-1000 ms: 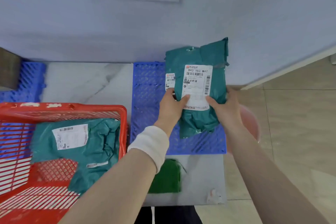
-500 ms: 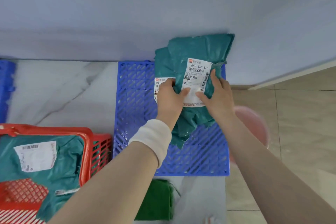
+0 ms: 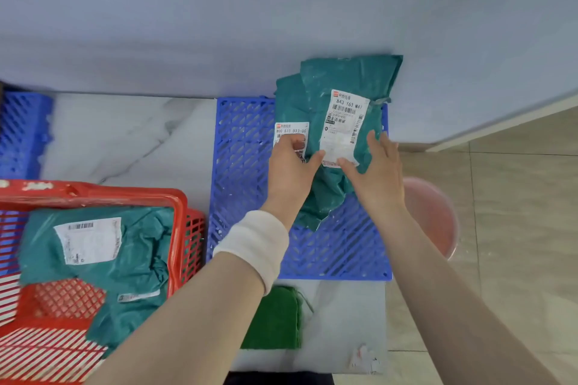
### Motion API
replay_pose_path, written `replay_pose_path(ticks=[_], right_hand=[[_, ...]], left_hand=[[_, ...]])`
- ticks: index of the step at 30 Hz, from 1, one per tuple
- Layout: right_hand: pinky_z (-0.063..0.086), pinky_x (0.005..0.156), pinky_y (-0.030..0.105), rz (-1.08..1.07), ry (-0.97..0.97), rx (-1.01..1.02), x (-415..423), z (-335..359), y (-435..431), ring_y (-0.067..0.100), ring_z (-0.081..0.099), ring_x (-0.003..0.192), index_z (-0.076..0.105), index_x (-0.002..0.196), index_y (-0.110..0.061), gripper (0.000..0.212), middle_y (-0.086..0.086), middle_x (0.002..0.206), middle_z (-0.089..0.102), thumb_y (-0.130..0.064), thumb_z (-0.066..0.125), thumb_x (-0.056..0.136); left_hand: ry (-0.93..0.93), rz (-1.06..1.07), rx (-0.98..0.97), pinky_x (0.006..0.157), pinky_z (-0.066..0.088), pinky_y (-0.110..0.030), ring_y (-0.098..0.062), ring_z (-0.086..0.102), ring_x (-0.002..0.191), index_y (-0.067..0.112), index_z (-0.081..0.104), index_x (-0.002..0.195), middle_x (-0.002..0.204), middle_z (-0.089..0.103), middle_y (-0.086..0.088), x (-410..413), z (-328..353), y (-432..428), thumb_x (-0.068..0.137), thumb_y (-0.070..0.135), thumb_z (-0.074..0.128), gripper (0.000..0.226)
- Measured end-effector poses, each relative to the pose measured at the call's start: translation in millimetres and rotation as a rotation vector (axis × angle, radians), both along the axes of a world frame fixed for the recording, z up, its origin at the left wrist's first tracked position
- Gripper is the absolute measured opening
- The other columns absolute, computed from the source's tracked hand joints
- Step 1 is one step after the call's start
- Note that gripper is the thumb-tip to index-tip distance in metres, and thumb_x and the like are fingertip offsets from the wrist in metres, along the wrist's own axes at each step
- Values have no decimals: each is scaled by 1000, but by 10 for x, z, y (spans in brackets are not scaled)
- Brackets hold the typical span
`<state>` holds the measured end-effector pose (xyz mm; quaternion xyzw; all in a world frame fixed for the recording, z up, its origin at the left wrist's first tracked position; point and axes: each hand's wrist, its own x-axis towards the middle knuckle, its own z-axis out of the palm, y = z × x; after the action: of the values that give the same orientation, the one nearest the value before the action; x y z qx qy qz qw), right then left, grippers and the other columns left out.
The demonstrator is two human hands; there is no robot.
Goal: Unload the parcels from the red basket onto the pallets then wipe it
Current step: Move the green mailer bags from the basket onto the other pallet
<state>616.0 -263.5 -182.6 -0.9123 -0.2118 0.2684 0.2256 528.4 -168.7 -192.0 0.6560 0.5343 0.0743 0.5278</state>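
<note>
A teal parcel [image 3: 347,84] with a white label leans against the wall at the back of the blue pallet [image 3: 244,166]. It overlaps a second teal parcel [image 3: 289,103] behind it. My left hand [image 3: 291,172] grips the front parcel's left edge, thumb on the label. My right hand [image 3: 375,175] holds its right side, fingers spread over the wrapping. At the lower left stands the red basket [image 3: 93,194] with another teal parcel [image 3: 125,266] lying inside. A folded green cloth [image 3: 275,319] lies on the floor in front of the pallet.
A pink bucket [image 3: 434,219] stands right of the pallet, partly behind my right arm. Another blue pallet [image 3: 22,134] lies at the far left by the wall. White marble floor [image 3: 125,134] separates the two pallets. Beige tiles extend to the right.
Both hands carried the parcel back and set it against the wall on the pallet. My right fingers have spread over the wrapping. The view swung right, then back left.
</note>
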Motion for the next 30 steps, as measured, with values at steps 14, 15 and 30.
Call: replay_pose_path(ticks=[14, 15, 30], right_hand=[[28, 110, 37, 19, 1, 143, -1703, 825, -186, 25, 36, 132, 44, 134, -10, 56, 11, 139, 43, -26, 64, 84], [29, 110, 38, 18, 6, 157, -1854, 867, -159, 26, 38, 131, 45, 134, -9, 55, 12, 138, 44, -25, 65, 84], [31, 106, 28, -15, 330, -45, -4069, 859, 373, 21, 44, 127, 44, 133, -8, 60, 7, 135, 49, -29, 67, 82]], left_hand=[[-109, -57, 105, 77, 35, -13, -16, 54, 94, 6, 56, 106, 109, 61, -8, -1560, 912, -212, 82, 12, 66, 26], [-115, -57, 106, 78, 36, -14, -16, 54, 93, 6, 56, 106, 108, 62, -8, -1703, 948, -181, 82, 12, 66, 26], [183, -223, -115, 85, 41, -26, -23, 57, 104, 5, 53, 113, 111, 61, -9, -4038, 790, 810, 85, 20, 64, 33]])
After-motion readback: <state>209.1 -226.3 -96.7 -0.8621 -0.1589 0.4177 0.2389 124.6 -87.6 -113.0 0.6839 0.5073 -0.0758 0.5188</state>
